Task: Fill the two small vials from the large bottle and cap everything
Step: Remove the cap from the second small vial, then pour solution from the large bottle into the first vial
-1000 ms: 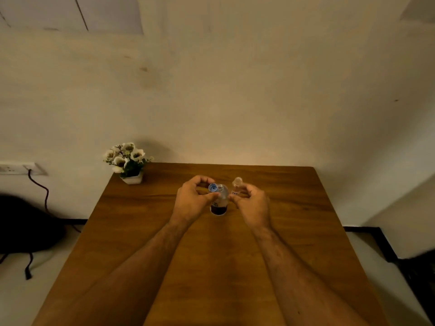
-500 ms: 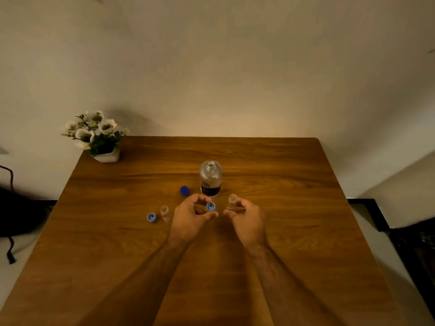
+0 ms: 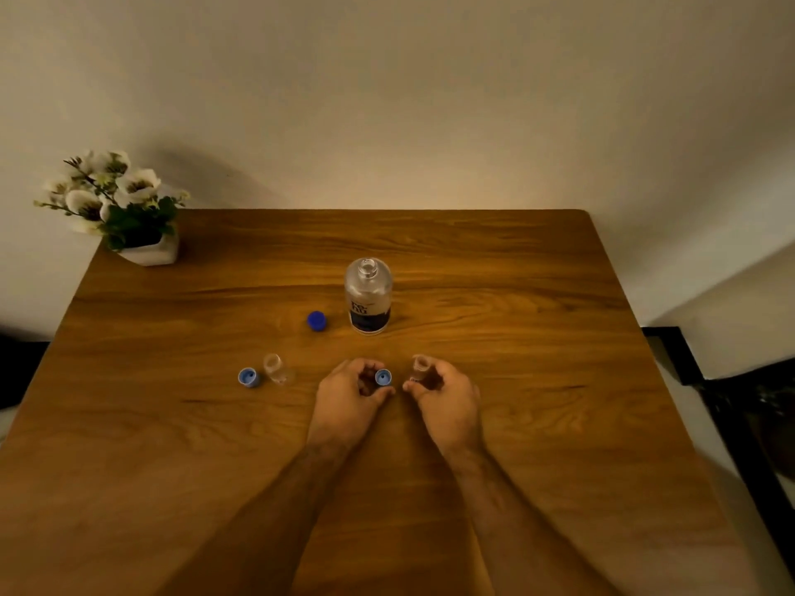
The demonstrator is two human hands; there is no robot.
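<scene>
Two vials are out: one (image 3: 420, 366) pinched upright in the right hand (image 3: 443, 393), light, slick glass best held round its body; its cap (image 3: 383, 377) sits between the left hand's (image 3: 350, 395) fingers. At nine o'clock stand the second vial (image 3: 276, 368) and cap (image 3: 248, 377); at twelve, the open bottle (image 3: 368, 296) on the counter (image 3: 537, 337).
</scene>
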